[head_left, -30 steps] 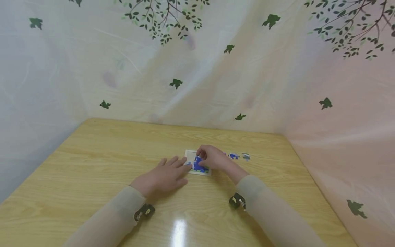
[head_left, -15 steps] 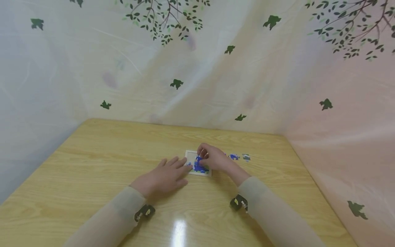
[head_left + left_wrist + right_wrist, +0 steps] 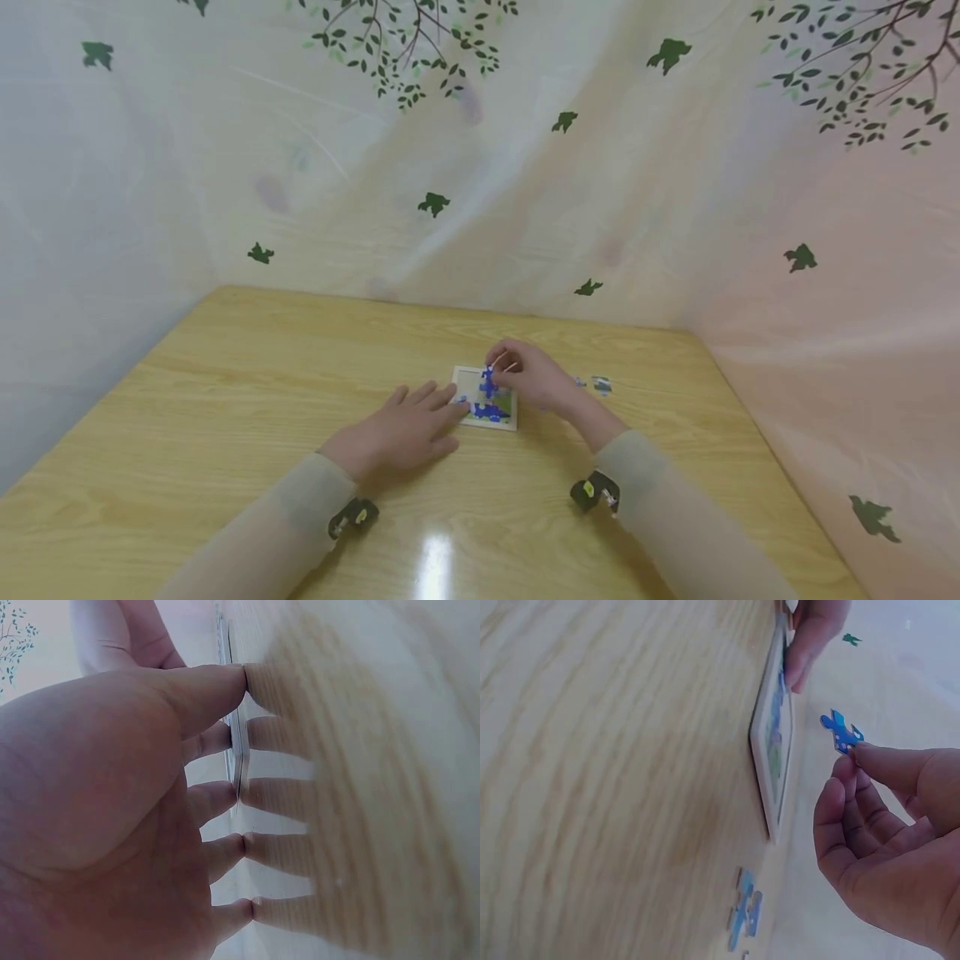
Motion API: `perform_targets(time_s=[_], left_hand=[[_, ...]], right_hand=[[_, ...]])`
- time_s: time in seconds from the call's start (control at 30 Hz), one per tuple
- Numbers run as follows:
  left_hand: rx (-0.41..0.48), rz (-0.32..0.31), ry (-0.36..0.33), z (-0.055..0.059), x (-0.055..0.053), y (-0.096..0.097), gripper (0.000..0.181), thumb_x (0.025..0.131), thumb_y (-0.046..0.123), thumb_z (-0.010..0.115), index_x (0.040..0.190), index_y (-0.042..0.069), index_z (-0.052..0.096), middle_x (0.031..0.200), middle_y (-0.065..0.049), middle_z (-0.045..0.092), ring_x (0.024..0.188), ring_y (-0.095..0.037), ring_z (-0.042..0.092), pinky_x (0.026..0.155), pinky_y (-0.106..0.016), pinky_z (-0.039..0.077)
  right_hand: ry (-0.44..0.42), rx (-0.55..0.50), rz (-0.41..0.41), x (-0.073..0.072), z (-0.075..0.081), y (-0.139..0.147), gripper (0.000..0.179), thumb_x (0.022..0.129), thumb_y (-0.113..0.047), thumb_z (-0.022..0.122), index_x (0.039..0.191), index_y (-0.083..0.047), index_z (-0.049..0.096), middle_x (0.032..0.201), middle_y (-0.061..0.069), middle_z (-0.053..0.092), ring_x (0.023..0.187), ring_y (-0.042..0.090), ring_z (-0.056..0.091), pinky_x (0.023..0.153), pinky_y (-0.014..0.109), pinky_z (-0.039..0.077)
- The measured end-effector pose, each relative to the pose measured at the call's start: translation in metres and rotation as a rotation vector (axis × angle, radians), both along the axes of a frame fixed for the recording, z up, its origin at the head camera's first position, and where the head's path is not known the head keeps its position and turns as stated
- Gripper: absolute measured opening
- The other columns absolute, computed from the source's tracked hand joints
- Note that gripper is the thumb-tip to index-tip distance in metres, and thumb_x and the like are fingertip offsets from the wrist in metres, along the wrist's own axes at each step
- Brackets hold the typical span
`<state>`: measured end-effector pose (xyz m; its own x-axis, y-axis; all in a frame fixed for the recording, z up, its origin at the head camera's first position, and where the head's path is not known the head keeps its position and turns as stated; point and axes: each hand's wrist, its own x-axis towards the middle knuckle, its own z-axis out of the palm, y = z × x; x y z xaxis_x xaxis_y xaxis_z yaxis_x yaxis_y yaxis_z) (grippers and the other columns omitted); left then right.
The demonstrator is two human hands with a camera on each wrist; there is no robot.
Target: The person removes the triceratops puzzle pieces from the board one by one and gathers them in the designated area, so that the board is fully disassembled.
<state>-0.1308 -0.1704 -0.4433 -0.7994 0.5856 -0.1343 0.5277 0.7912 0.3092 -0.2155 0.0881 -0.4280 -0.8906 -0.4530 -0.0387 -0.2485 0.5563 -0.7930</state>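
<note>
Blue jigsaw piece pinched clear of the puzzle tray

The blue jigsaw piece (image 3: pixel 841 735) is held apart from the puzzle tray (image 3: pixel 763 776), seemingly above it, its knobs projecting. The right hand (image 3: pixel 530 377) pinches it at one edge between thumb and fingertips, the other fingers curled loosely beneath. Within the tray, a blue figure (image 3: pixel 487 412) fills part of the near side. At the tray's left, the left hand (image 3: pixel 401 429) lies with fingers spread and straight, gripping nothing, its foremost fingertips at the tray's edge. Right of the tray lie loose pieces (image 3: pixel 742 907), some hidden by the right hand in the head view. The wooden table (image 3: pixel 225 375) spreads around the tray, and a leaf-patterned cloth (image 3: pixel 337 225) hangs beyond it.

To handle this well, I would keep the pinch light and at the edge, knobs free, because so thin a piece could twist; gentle left-hand pressure should stop the tray sliding.

Against a second ago, the right hand has shifted up and slightly rightward relative to the tray in the head view, exposing more of the tray's inside; the left hand looks unchanged.
</note>
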Motion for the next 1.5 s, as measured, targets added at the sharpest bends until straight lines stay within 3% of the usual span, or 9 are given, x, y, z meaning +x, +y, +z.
perform_targets(time_s=[0.23,0.67,1.07,1.33,1.5], left_hand=[[0.001,0.007,-0.013,0.0,0.001,-0.001,0.061,0.118,0.044,0.048,0.173,0.019,0.04,0.182,-0.012,0.023,0.168,-0.043,0.015,0.133,-0.069,0.009],[0.015,0.001,-0.012,0.002,0.003,-0.003,0.062,0.118,0.043,0.048,0.174,0.018,0.038,0.182,-0.013,0.021,0.168,-0.043,0.013,0.133,-0.069,0.007],[0.009,-0.002,-0.03,0.003,0.0,-0.003,0.062,0.118,0.041,0.048,0.174,0.018,0.036,0.183,-0.015,0.019,0.168,-0.045,0.012,0.132,-0.071,0.006],[0.02,-0.005,-0.038,0.004,0.002,-0.003,0.062,0.118,0.04,0.048,0.174,0.016,0.036,0.182,-0.015,0.02,0.168,-0.044,0.012,0.132,-0.071,0.007],[0.032,0.001,-0.04,0.004,0.002,-0.003,0.062,0.118,0.041,0.048,0.174,0.018,0.036,0.183,-0.014,0.02,0.168,-0.043,0.012,0.133,-0.068,0.006]], right_hand=[[0.03,-0.005,-0.017,0.0,0.008,0.019,0.024,0.111,-0.01,0.068,0.134,-0.008,0.068,0.121,0.01,0.07,0.111,0.027,0.07,0.096,0.045,0.063],[0.066,0.046,-0.097,0.0,0.023,0.08,0.028,0.11,-0.01,0.066,0.136,0.002,0.062,0.127,0.018,0.068,0.121,0.037,0.067,0.097,0.045,0.06],[0.033,0.113,-0.068,0.007,0.01,0.117,0.022,0.105,-0.007,0.073,0.125,-0.001,0.065,0.115,0.012,0.068,0.11,0.028,0.065,0.092,0.041,0.056],[-0.036,0.119,-0.076,0.008,0.001,0.125,0.022,0.106,-0.008,0.073,0.126,-0.001,0.067,0.115,0.012,0.07,0.107,0.027,0.064,0.09,0.038,0.055],[-0.047,0.115,-0.073,0.01,-0.003,0.124,0.02,0.103,-0.005,0.074,0.121,0.002,0.068,0.108,0.012,0.072,0.099,0.025,0.068,0.081,0.038,0.061]])
